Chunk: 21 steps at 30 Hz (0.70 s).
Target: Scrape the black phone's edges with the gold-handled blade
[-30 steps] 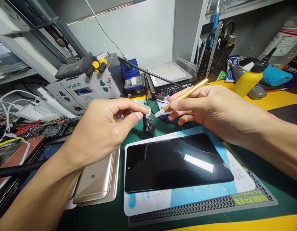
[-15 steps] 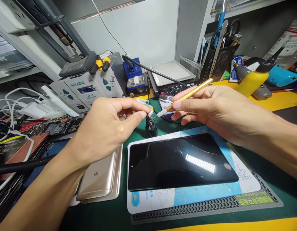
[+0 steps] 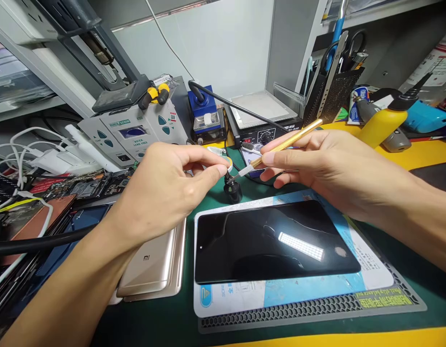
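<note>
My left hand [image 3: 172, 190] is closed, thumb and forefinger pinching the thin black top of a small black bottle [image 3: 232, 192]. The bottle stands upright on the green mat, behind a phone. In my right hand [image 3: 309, 161] is a slim craft knife [image 3: 288, 142] with a gold knurled handle, gripped like a pen. Its pale collar and thin metal tip point down-left to the bottle's neck; whether they touch I cannot tell. Below both hands lies the phone [image 3: 273, 246], black screen up, on a blue and white pad [image 3: 237, 301].
Gold phones [image 3: 150, 265] lie stacked left of the pad. Behind are a grey hot-air station [image 3: 132, 130], a blue soldering-iron stand [image 3: 204, 113] and a hot plate [image 3: 262, 111]. A yellow bottle [image 3: 384, 125] and a black tool holder [image 3: 331, 91] stand right. Circuit boards and cables crowd the left.
The whole view has shifted slightly to the right. Both hands keep the same grips, with the knife tip still by the bottle's neck.
</note>
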Motion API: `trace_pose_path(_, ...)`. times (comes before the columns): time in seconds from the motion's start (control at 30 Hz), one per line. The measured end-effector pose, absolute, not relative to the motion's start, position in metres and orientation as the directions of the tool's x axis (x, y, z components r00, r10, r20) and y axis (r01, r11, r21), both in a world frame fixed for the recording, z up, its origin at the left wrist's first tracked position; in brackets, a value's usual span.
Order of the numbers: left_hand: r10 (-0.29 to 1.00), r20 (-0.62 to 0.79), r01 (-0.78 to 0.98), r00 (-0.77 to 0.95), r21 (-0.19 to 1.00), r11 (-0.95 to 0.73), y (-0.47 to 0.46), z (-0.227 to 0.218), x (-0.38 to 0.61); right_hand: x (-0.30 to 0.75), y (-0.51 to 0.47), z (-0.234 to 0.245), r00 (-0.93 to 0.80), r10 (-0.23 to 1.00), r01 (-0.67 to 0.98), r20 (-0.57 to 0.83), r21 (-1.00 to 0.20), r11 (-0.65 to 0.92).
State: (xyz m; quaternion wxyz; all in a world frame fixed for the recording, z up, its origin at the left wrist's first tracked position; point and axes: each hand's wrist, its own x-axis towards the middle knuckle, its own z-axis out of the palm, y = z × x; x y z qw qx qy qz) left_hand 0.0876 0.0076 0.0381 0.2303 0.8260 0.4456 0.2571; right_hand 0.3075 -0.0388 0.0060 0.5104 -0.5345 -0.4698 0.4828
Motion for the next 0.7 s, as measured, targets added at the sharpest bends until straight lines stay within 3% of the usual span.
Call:
trace_pose_path(0.2,0.871,0.224,0.681,0.438,0.55,-0.484,0.009,0.0359,0.088,0.3091,-0.0391,0.0092,0.102,0.994,-0.115,-0.036,-0.993,-0.024)
trace_pose_path(0.7,0.881,0.211,0.705,0.424,0.534,-0.468,0.0075,0.0374,0.0872,0.3081,-0.0382,0.0077,0.12,0.991,-0.109,-0.065,-0.993,-0.051)
